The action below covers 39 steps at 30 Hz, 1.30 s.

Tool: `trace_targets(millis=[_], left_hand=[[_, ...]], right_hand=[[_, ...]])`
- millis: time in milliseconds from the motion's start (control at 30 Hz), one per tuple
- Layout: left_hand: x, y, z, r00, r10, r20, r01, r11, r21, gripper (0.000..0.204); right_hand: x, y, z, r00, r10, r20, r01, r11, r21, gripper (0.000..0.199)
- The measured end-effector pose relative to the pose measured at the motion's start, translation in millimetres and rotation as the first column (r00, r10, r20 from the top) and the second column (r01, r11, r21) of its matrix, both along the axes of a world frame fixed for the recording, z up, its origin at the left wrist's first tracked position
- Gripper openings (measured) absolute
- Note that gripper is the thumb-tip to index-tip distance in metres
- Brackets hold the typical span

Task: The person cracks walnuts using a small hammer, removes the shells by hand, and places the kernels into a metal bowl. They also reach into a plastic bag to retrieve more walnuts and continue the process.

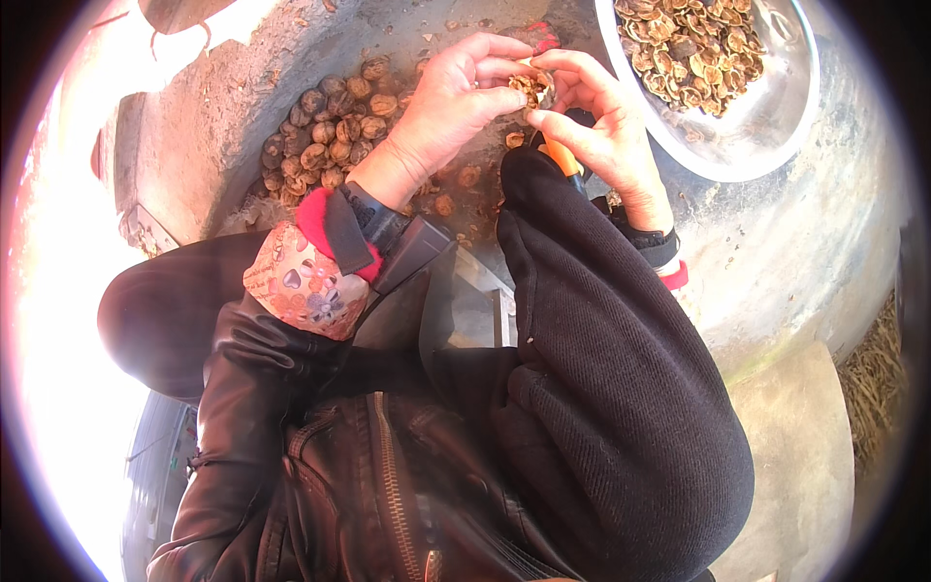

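A black leather jacket with a metal zip fills the lower view, and beside it a knee in dark knitted trousers rises toward the hands. The left hand comes out of a flowered cuff with a red lining, its fingers curled round a cracked walnut, pinching it from the left. The right hand meets it from the other side, thumb and fingertips closed on the same nut, so the two hands press together around it just above the knee. An orange-handled tool lies under the right palm; whether it is gripped I cannot tell. To the left, on the grey concrete ground, lies a pile of whole walnuts. To the upper right stands a metal bowl holding shelled walnut pieces.
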State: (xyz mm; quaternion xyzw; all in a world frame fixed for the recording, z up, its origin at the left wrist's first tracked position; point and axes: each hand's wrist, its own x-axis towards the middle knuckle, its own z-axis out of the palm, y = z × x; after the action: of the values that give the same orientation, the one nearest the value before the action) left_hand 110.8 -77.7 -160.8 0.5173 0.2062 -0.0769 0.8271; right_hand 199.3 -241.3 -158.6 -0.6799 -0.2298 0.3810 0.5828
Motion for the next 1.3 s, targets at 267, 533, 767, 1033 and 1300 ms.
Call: trace_targets(millis=[267,533,767,1033,1300], left_hand=[[0.8,13.0,-6.6,0.999,0.051,-0.007,-0.05,0.939,-0.34,0.033],[0.7,17.6,-11.0,0.998,0.058,0.03,-0.036,0.867,-0.496,0.033],[-0.1,8.5,-10.4,0.996,0.088,-0.015,-0.082,0.831,-0.55,0.029],[-2.9,-5.8,-7.6,0.989,0.135,-0.063,-0.148,0.861,-0.486,0.023],[-3.4,-8.1,-6.7,0.987,0.132,-0.093,-0.158,0.902,-0.403,0.018]], right_hand=[[0.0,-5.0,5.0,0.907,-0.115,-0.405,0.206,0.96,0.188,0.044],[24.2,-29.1,21.0,0.926,-0.354,-0.128,0.362,0.931,0.049,0.047],[16.1,-11.4,28.5,0.842,-0.176,0.51,0.281,0.95,-0.137,0.035],[-0.4,9.8,9.9,0.868,-0.146,0.475,0.184,0.982,-0.035,0.024],[-1.0,8.6,11.6,0.859,-0.102,0.502,0.15,0.987,-0.057,0.026]])
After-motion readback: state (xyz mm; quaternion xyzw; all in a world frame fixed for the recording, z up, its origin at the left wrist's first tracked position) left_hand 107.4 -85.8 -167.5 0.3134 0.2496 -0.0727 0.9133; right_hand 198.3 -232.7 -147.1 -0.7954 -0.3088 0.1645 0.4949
